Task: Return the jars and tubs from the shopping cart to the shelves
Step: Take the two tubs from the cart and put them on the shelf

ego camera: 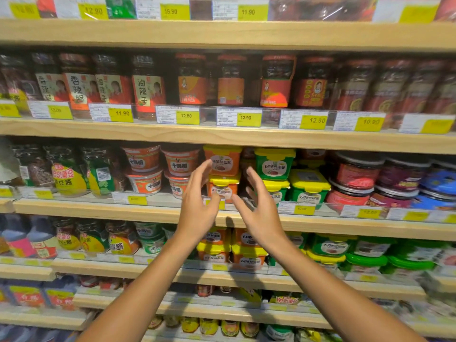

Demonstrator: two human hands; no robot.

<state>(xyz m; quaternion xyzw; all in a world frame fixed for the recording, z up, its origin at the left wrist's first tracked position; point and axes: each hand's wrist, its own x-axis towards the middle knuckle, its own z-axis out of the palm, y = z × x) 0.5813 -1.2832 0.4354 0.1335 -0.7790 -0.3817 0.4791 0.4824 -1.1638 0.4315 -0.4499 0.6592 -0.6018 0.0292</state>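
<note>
Two orange tubs with yellow lids are stacked on the middle shelf (98,208), the upper orange tub (223,160) on the lower orange tub (223,187). My left hand (198,206) is raised just left of the stack, fingers spread and relaxed, holding nothing. My right hand (260,208) is just right of it, fingers spread, also with nothing in it. Both hands hover in front of the stack; I cannot tell if they touch it. The shopping cart is out of view.
Green tubs with yellow lids (275,164) stand right of the stack, red-white round tubs (181,162) left of it. Jars of chilli sauce (191,80) fill the shelf above. More orange tubs (213,253) sit on the shelf below. Clear rails with price tags (304,209) edge each shelf.
</note>
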